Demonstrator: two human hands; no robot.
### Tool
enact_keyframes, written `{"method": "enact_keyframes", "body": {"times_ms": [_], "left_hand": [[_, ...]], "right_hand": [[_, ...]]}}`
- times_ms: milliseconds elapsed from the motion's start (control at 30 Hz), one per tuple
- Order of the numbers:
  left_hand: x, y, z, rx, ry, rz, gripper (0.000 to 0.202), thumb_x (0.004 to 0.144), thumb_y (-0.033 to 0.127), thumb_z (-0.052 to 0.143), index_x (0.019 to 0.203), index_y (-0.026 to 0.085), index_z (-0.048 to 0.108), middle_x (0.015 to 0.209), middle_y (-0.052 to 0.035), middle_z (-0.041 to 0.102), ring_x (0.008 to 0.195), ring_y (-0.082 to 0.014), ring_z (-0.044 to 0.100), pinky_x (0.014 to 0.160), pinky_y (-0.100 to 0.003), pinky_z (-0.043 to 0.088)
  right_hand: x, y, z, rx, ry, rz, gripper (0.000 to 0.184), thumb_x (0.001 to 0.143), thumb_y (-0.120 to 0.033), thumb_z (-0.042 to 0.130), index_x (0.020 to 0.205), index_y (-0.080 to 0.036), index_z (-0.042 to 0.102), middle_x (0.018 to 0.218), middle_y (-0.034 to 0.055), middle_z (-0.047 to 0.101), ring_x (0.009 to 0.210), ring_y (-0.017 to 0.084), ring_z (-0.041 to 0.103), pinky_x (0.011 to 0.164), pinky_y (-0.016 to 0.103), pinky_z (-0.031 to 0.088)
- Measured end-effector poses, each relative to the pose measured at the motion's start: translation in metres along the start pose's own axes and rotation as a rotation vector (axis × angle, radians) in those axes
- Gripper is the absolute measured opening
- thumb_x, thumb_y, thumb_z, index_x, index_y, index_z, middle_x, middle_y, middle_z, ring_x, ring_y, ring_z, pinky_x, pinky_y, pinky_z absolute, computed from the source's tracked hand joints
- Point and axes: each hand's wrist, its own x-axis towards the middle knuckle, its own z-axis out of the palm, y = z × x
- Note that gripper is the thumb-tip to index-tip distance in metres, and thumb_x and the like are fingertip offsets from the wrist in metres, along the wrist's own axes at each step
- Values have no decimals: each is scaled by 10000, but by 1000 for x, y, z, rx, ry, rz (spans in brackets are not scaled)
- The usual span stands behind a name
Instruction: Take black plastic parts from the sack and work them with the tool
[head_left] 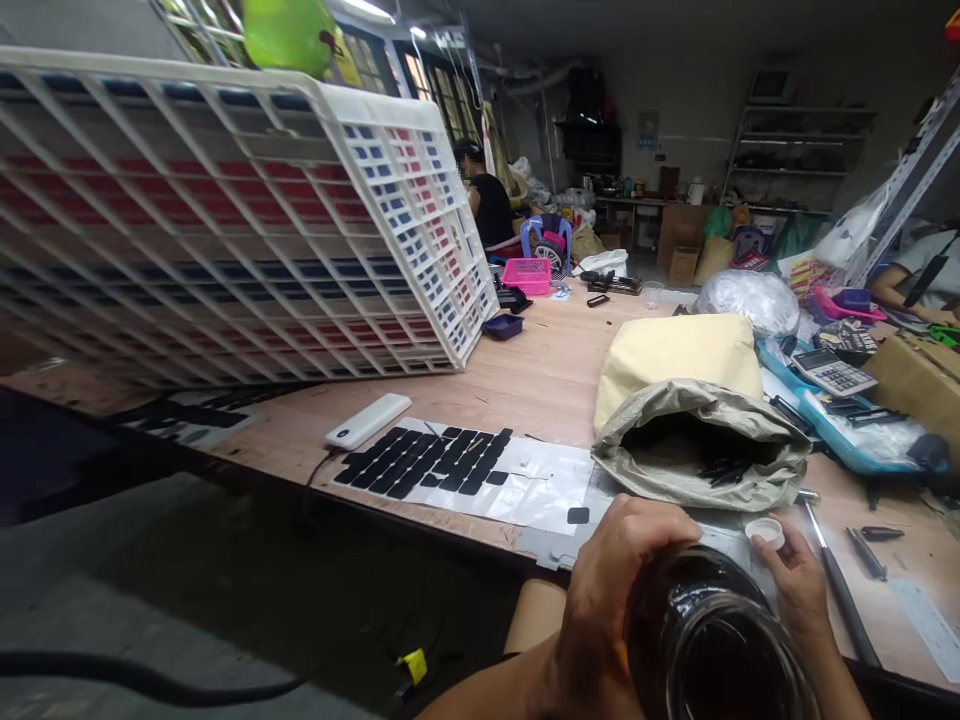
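Observation:
Close to the camera, my left hand (604, 600) is wrapped round a glass bottle (651, 615) of dark liquid, its round open mouth turned up toward me. My right hand (804, 588) pinches a small white bottle cap (765, 533) between thumb and fingers, just beyond the bottle and apart from it. Right behind both hands lies a cloth sack (679, 355) with its opening facing me; dark pieces show inside. To the left, a white sheet (551, 480) carries rows of black rounded stickers (420, 460). One loose black sticker (577, 516) lies near my left hand.
A large white plastic crate (390, 230) stands at the left of the wooden table (536, 365). Beside the sheet is a white power bank (369, 420) with a cable. A hammer (844, 600) and a calculator (832, 372) lie at the right. Another person (491, 205) sits farther back.

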Motion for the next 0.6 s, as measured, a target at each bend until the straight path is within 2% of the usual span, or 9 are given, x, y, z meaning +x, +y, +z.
{"method": "enact_keyframes", "body": {"times_ms": [100, 333, 467, 600], "left_hand": [[2, 1, -2, -9, -1, -8, 279, 897, 318, 650, 1148, 216, 582, 978, -90, 664, 909, -233, 667, 780, -383, 584], [7, 6, -12, 9, -18, -13, 456, 783, 393, 771, 1166, 236, 579, 1016, -97, 666, 936, -267, 671, 798, -431, 596], [9, 11, -14, -29, -28, -19, 397, 827, 392, 724, 1166, 234, 592, 1029, -105, 668, 935, -262, 674, 804, -427, 593], [12, 15, -12, -41, -1, 33, 312, 885, 399, 663, 1141, 231, 604, 995, -96, 682, 893, -238, 674, 761, -378, 589]], "right_hand": [[0, 2, -1, 3, -6, -5, 641, 554, -461, 850, 1126, -226, 684, 1048, 64, 728, 973, 287, 691, 886, 395, 593], [-1, 2, 0, 17, -14, -4, 633, 553, -456, 863, 1111, -218, 683, 1061, 69, 719, 993, 288, 689, 907, 386, 585], [-3, 1, 0, 2, -25, -19, 653, 583, -477, 851, 1141, -198, 660, 1077, 86, 706, 982, 274, 682, 896, 369, 577], [-4, -2, -1, -34, -49, -28, 661, 604, -504, 831, 1152, -180, 655, 1091, 93, 700, 963, 265, 683, 854, 358, 583]]}}
